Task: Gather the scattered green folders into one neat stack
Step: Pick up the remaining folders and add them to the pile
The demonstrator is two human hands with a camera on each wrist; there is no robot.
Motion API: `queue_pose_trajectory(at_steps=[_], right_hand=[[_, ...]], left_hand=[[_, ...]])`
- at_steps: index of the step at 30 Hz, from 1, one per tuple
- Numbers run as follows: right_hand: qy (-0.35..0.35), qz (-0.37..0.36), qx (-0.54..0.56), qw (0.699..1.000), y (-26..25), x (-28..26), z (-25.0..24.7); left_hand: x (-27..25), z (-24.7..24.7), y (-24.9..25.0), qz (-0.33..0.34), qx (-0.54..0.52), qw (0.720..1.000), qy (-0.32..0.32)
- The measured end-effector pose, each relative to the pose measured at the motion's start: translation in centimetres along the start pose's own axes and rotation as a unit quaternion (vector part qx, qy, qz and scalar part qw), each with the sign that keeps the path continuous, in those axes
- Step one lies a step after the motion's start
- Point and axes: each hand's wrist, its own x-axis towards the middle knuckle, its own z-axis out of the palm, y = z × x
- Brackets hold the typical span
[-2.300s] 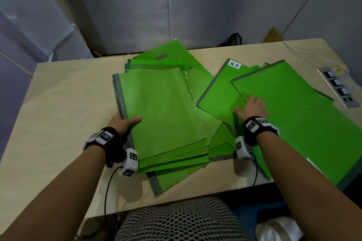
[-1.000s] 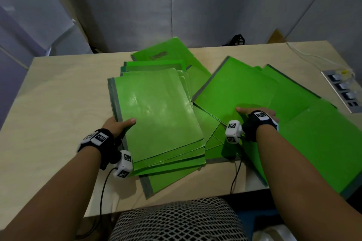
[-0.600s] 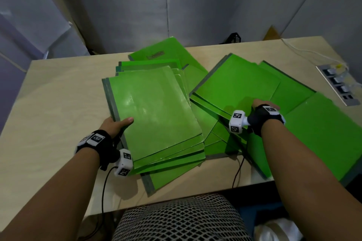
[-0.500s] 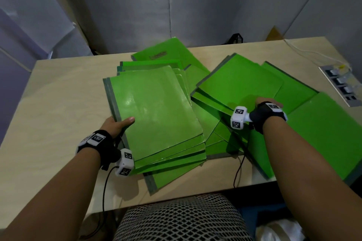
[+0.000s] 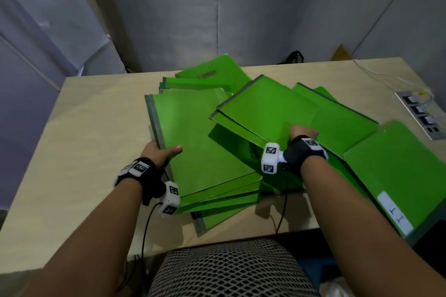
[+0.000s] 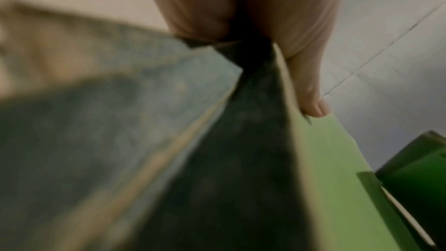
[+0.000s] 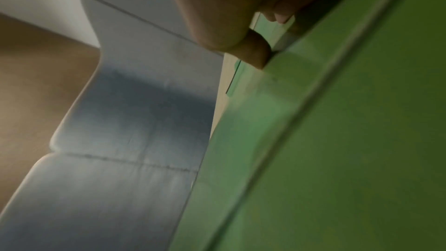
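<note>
A loose stack of green folders (image 5: 200, 142) lies at the table's middle. My left hand (image 5: 163, 150) grips its left spine edge, thumb on the top cover; in the left wrist view the thumb (image 6: 309, 91) presses on that green cover (image 6: 337, 159). My right hand (image 5: 301, 132) grips the near edge of two green folders (image 5: 265, 108), held tilted above the stack's right side. The right wrist view shows curled fingers (image 7: 255, 52) on the folder edge (image 7: 337, 140). More green folders (image 5: 345, 125) lie to the right, one with a white label (image 5: 395, 176).
The wooden table (image 5: 84, 128) has bare surface on the left. A power strip (image 5: 422, 116) with a cable sits at the right edge. A black object (image 5: 295, 58) stands behind the table. A mesh chair back (image 5: 229, 270) is in front of me. Grey walls surround the table.
My right hand took hold of two folders from the right pile, lifted them and carried them left over the stack. The left hand kept its grip on the stack's spine.
</note>
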Motion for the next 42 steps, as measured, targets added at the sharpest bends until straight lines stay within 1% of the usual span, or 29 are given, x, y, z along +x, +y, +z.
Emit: queue_pose_trajectory(at_steps=[1, 3, 6, 9, 14, 16, 18, 19, 20, 22, 23, 24, 26, 27, 28, 29, 31, 32, 33, 34, 35, 37, 38, 40, 41, 42], right_hand=[[0.022, -0.007, 0.021, 1.0, 0.1, -0.4, 0.4], [0.047, -0.041, 0.022, 0.998, 0.5, -1.0, 1.4], [0.022, -0.104, -0.031, 0.994, 1.3, -2.3, 2.0], [-0.017, -0.135, -0.085, 0.987, 2.5, -3.2, 2.2], [-0.078, -0.153, -0.15, 0.974, 5.3, -4.0, 2.7], [-0.097, -0.166, -0.185, 0.964, 6.2, -4.3, 3.3], [-0.112, -0.18, -0.213, 0.954, 6.9, -4.6, 3.9], [-0.11, -0.183, -0.224, 0.951, 7.1, -4.5, 4.0], [-0.091, -0.177, -0.223, 0.954, 7.1, -4.1, 4.1], [-0.033, -0.143, -0.21, 0.967, 6.4, -3.6, 3.5], [-0.01, -0.115, -0.196, 0.974, 6.2, -3.0, 3.1], [0.004, -0.087, -0.207, 0.974, 6.3, -2.1, 2.7], [-0.012, -0.046, -0.281, 0.959, 6.4, -1.0, 1.5], [-0.02, -0.043, -0.328, 0.943, 6.4, -0.8, 1.0], [-0.032, -0.047, -0.383, 0.922, 6.1, -1.0, 0.4], [-0.052, -0.061, -0.405, 0.911, 5.9, -1.1, 0.0], [-0.061, -0.13, -0.42, 0.896, 5.5, -0.9, -0.3], [-0.061, -0.167, -0.441, 0.88, 5.3, -0.5, -0.4], [-0.064, -0.189, -0.457, 0.867, 5.2, -0.3, -0.6], [-0.062, -0.202, -0.477, 0.853, 5.1, 0.0, -0.8], [-0.071, -0.208, -0.485, 0.846, 5.0, 0.2, -0.8], [-0.078, -0.219, -0.526, 0.818, 4.4, -0.7, -1.3], [-0.072, -0.229, -0.534, 0.811, 4.1, -1.2, -1.5], [-0.065, -0.224, -0.506, 0.831, 3.6, -0.9, -1.5], [-0.069, -0.217, -0.478, 0.849, 3.3, -1.0, -1.5], [-0.069, -0.227, -0.439, 0.867, 2.8, -0.8, -1.5]], left_hand=[[-0.2, 0.1, 0.0, 0.009, -0.006, 1.0, -0.002], [-0.6, 0.3, -0.2, 0.032, -0.023, 0.999, -0.009], [-1.0, 0.7, -0.4, 0.051, -0.062, 0.997, -0.015], [-1.3, 1.1, -0.3, 0.02, -0.099, 0.994, -0.03], [-0.5, 1.5, -0.8, -0.042, -0.077, 0.995, -0.046], [-0.7, 1.9, -0.8, -0.06, -0.055, 0.996, -0.041], [-0.9, 2.2, -0.9, -0.062, -0.034, 0.997, -0.038], [-0.8, 2.2, -1.0, -0.06, -0.015, 0.997, -0.034], [-0.7, 2.2, -1.2, -0.064, 0.004, 0.997, -0.033], [-0.7, 2.1, -1.3, -0.066, 0.037, 0.996, -0.038], [-0.8, 2.1, -1.2, -0.068, 0.037, 0.996, -0.042], [-0.7, 2.1, -1.2, -0.072, 0.035, 0.996, -0.042], [-0.7, 2.1, -1.2, -0.069, 0.036, 0.996, -0.041], [-0.6, 2.1, -1.3, -0.068, 0.037, 0.996, -0.044], [-0.5, 2.1, -1.3, -0.073, 0.042, 0.995, -0.045], [-0.6, 2.1, -1.3, -0.075, 0.048, 0.995, -0.046], [-0.6, 2.1, -1.1, -0.074, 0.054, 0.995, -0.046], [-0.6, 2.1, -1.1, -0.075, 0.054, 0.995, -0.047], [-0.5, 2.1, -1.1, -0.073, 0.054, 0.995, -0.048], [-0.4, 2.1, -1.1, -0.074, 0.054, 0.995, -0.047], [-0.3, 2.0, -1.2, -0.072, 0.054, 0.995, -0.047], [-0.2, 1.9, -1.3, -0.072, 0.06, 0.994, -0.051], [-0.1, 1.9, -1.2, -0.073, 0.064, 0.994, -0.053], [0.0, 1.7, -1.1, -0.072, 0.063, 0.994, -0.055], [0.0, 1.6, -1.0, -0.071, 0.06, 0.994, -0.055], [0.0, 1.5, -1.0, -0.073, 0.055, 0.994, -0.054]])
